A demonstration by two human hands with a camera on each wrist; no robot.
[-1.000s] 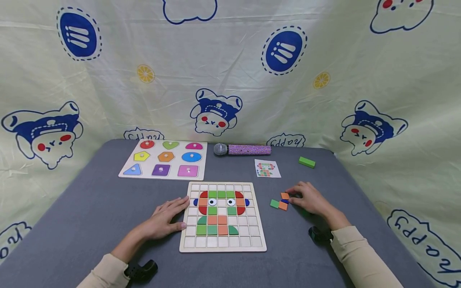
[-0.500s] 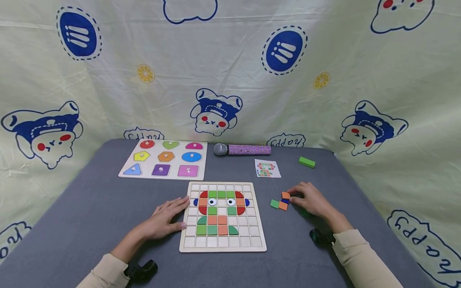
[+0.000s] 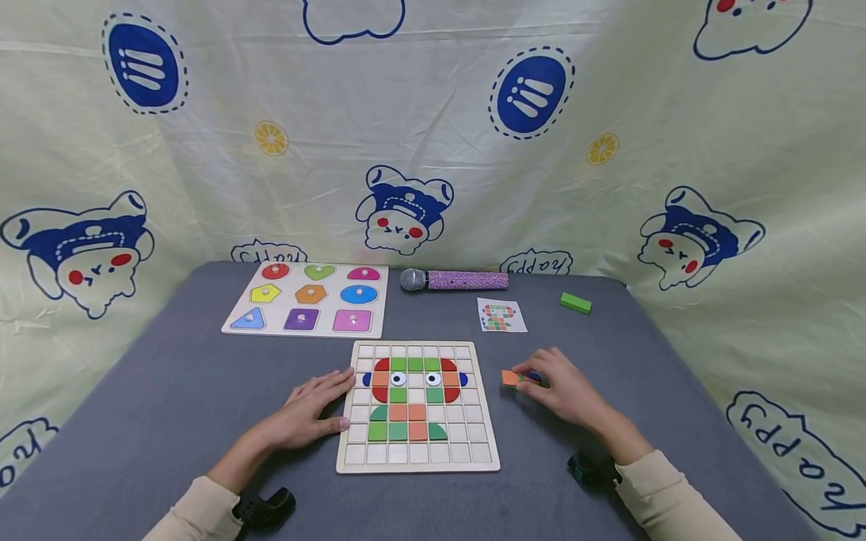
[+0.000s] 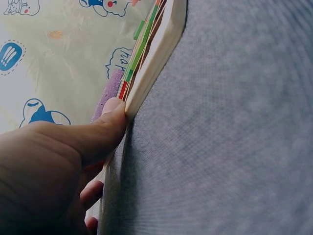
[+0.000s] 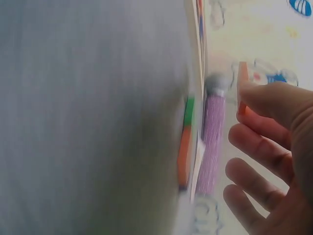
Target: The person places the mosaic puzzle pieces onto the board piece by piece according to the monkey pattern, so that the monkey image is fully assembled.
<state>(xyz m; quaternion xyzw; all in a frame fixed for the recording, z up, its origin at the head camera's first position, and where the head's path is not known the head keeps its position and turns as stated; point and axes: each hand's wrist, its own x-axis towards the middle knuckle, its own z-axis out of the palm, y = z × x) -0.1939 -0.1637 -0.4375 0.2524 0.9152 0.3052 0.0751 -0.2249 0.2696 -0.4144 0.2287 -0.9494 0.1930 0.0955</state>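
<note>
Between thumb and fingertip, my right hand [image 3: 564,387] pinches an orange square tile [image 3: 510,378], raised over the table right of the wooden grid board [image 3: 467,454]. The right wrist view shows this orange tile [image 5: 242,73] edge-on, above a green tile [image 5: 189,111] and another orange tile [image 5: 184,154] on the table. A blue piece [image 3: 534,376] shows partly behind the fingers. My left hand [image 3: 301,417] rests at the board's left edge, fingers extended and thumb [image 4: 110,125] touching the rim. Red, green, orange and blue tiles and two eye tiles form a figure on the grid.
A shape puzzle board [image 3: 325,327] lies at the back left. Beside it lies a purple glittery microphone [image 3: 467,280]. A small picture card [image 3: 502,315] and a green block [image 3: 576,303] are at the back right. A printed curtain [image 3: 433,113] hangs behind the table.
My right hand has lifted an orange tile from the small group and moved left and slightly nearer with it. The left hand stays at the board's edge.
</note>
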